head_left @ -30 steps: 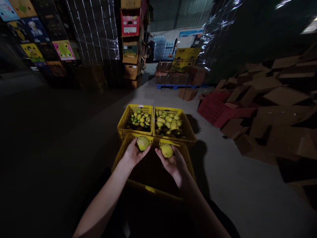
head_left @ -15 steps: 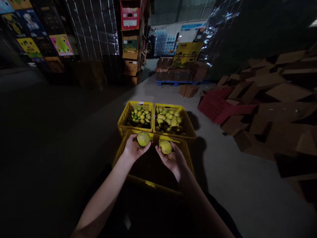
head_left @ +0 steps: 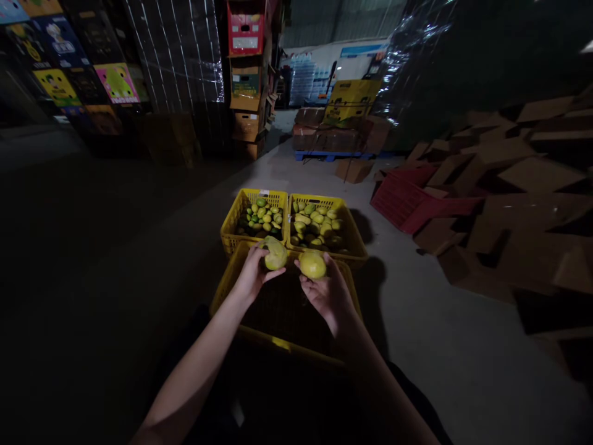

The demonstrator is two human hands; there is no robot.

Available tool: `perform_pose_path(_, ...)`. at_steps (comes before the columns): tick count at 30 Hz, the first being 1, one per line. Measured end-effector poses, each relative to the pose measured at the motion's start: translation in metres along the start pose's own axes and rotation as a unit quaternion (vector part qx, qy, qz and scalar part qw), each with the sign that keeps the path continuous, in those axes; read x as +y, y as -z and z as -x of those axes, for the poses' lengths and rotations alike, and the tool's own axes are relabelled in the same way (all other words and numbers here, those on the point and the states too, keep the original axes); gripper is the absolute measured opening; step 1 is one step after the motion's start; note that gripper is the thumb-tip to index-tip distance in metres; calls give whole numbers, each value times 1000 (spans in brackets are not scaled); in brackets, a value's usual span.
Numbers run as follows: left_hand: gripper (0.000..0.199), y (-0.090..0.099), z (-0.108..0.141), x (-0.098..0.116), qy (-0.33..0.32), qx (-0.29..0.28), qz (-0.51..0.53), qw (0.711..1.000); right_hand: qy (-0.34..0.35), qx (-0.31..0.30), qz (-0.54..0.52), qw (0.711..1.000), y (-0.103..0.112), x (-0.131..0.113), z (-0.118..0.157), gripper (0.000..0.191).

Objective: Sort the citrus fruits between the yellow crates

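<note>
My left hand is closed around a greenish-yellow lemon. A yellower lemon rests in the fingers of my right hand. Both fruits are held over the near yellow crate, whose inside lies in dark shadow. Behind it, the far left yellow crate contains small green and yellow lemons. Beside that one, the far right yellow crate is filled with larger yellow lemons. The two hands are apart from each other.
To the right, a red crate lies tipped against a heap of flattened cardboard boxes. Stacked cartons stand behind the crates. Farther back, a blue pallet bears boxes. Grey floor surrounds the crates.
Both lemons have been turned in my fingers. My left hand has moved slightly up and right, and the right-hand lemon has risen a little.
</note>
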State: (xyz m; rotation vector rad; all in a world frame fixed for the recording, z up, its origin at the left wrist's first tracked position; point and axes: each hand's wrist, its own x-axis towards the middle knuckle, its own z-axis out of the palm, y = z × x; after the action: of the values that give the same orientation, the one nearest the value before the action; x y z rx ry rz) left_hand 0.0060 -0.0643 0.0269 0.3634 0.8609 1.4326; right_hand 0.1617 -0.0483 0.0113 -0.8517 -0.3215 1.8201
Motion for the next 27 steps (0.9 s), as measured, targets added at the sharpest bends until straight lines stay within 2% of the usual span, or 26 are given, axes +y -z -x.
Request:
perform_pose_path(4, 48, -4, 8, -1, -129, -26, -33, 991, 68, -32, 40, 996, -1, 4, 6, 29)
perform_pose_path(7, 57, -9, 14, 0, -187, -41, -46, 981, 124, -80, 86, 985, -1, 6, 11, 32)
perform_pose_path(10, 61, -13, 17, 1, -176, -45, -35, 983, 192, -104, 130, 967, -3, 5, 15, 34)
perform_pose_path(15, 63, -12, 17, 1, -156, -61, -24, 985, 260, -80, 206, 940, -6, 4, 15, 38)
perform_pose_path(17, 61, -12, 17, 1, -168, -58, -37, 983, 310, -59, 244, 917, -5, 5, 14, 47)
perform_pose_path(21, 57, -8, 17, 4, -227, -67, -112, 965, 409, -27, 342, 845, -3, 6, 18, 59)
perform_pose_path(23, 57, -4, 17, 4, -240, -82, -153, 955, 423, -26, 374, 825, -2, 6, 22, 58)
perform_pose_path(27, 57, 3, 17, 6, -234, -109, -205, 944, 425, -46, 401, 811, -2, 7, 29, 53)
